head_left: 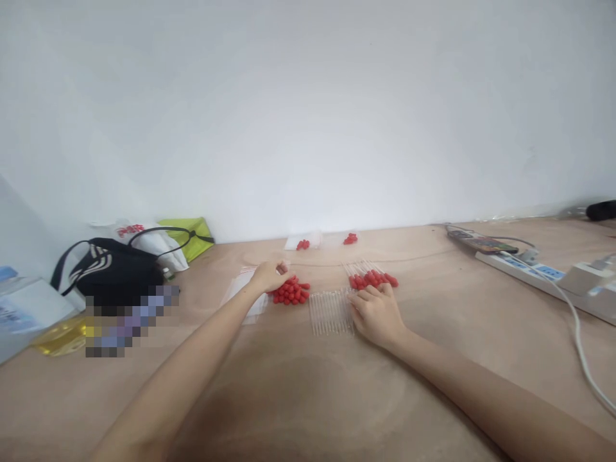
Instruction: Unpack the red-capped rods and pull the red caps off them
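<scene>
My left hand (272,277) is closed, fingertips drawn together at the back edge of a pile of small red caps (291,294); anything between them is too small to make out. Beside it lies a stack of clear plastic bags (238,296), partly under my wrist. My right hand (378,314) rests on the table with curled fingers, at the right end of a row of thin whitish sticks (330,314). What those fingers grip is hidden. Just behind my right hand, several sticks with red tips (373,280) lie side by side, tips toward me.
Near the wall lie two small groups of red pieces (303,244) on clear bags. Leftward are a black bag (115,273), a lime-green bag (192,231) and a bottle of yellow liquid (62,337). Rightward sit a phone (481,242) and a power strip (539,273) with a white cable (580,340).
</scene>
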Demonstrator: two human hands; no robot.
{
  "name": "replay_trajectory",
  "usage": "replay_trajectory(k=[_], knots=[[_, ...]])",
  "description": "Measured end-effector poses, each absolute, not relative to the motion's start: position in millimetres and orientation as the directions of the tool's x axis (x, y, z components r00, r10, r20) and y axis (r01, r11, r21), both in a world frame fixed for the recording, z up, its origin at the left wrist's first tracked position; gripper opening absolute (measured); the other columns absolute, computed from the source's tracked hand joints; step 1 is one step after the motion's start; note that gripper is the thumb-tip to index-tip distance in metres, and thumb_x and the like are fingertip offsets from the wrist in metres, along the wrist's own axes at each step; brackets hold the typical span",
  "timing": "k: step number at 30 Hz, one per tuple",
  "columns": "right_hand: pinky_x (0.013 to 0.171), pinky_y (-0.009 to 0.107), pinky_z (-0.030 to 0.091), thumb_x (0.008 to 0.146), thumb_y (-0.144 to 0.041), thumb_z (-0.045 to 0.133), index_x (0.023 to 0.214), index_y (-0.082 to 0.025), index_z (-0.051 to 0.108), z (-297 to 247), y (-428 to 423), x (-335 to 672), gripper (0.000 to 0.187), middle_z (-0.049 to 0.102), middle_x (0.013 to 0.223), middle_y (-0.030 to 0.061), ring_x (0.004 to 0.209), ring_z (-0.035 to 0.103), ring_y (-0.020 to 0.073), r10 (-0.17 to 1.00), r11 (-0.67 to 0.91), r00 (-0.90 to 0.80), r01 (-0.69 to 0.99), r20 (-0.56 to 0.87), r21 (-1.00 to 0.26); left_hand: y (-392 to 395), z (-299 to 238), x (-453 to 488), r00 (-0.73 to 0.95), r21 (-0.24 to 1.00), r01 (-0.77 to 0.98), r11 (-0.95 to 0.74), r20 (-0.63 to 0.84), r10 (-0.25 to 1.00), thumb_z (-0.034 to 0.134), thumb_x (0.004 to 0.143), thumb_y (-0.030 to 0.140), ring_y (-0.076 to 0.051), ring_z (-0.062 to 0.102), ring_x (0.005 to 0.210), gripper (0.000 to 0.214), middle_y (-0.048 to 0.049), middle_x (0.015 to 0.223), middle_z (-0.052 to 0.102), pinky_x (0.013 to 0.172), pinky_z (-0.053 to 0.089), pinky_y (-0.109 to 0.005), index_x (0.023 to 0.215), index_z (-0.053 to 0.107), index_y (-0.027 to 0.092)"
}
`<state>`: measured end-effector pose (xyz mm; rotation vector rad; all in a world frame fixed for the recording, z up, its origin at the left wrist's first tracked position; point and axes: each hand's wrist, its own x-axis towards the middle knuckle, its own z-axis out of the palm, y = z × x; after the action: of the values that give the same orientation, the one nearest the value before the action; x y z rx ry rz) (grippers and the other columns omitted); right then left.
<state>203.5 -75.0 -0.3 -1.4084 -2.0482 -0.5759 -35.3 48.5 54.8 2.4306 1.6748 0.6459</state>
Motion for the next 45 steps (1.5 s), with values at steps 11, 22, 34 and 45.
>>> replay_trajectory(k=[11,22,34,45], knots=[[0.069,0.033,0.023,0.076,-0.054,0.044,0.082,-0.019,0.060,3.3,-84.6,200.6,0.039,0.061,0.072,0.0053,0.073,0.051,0.0185,0.756,0.389,-0.296,0.920,0.584,-0.037,-15.9,44.9,6.8,0.459,0.206,0.743,-0.637,0.535,0.709,0.050,0.074,0.027,-0.019,0.053,0.081,0.013,-0.0042,0.078,0.061,0.076,0.040,-0.033,0.071,0.058,0.017],[0.067,0.032,0.025,0.075,-0.045,0.045,0.068,-0.022,0.064,24.7,-35.5,241.6,0.031,0.062,0.073,0.0043,0.076,0.052,0.0192,0.871,0.056,0.085,0.961,0.483,-0.271,-59.4,15.5,46.5,0.786,0.114,0.491,-0.864,0.368,0.496,0.053,0.071,0.052,-0.027,0.040,0.116,0.056,-0.0098,0.121,0.051,0.099,0.019,-0.053,0.118,0.047,0.022],[0.069,0.038,0.025,0.076,-0.030,0.046,0.063,-0.015,0.066,21.1,-21.2,215.2,0.028,0.064,0.075,0.0129,0.075,0.052,0.0229,0.875,-0.032,0.065,0.997,0.480,-0.076,-59.0,7.8,43.0,0.720,0.123,0.545,-0.829,0.438,0.538,0.046,0.082,0.034,-0.024,0.039,0.118,0.034,-0.0071,0.120,0.052,0.100,0.017,-0.056,0.113,0.051,0.024],[0.068,0.030,0.028,0.081,-0.030,0.047,0.079,-0.023,0.064,3.0,-91.7,241.9,0.018,0.058,0.072,0.0022,0.072,0.047,0.0151,0.678,0.536,-0.231,0.805,0.698,-0.253,-65.1,8.8,-5.8,0.596,-0.038,0.591,-0.806,0.693,0.404,0.048,0.081,0.023,-0.023,0.043,0.109,0.038,-0.0101,0.117,0.051,0.091,0.034,-0.041,0.118,0.045,0.018]])
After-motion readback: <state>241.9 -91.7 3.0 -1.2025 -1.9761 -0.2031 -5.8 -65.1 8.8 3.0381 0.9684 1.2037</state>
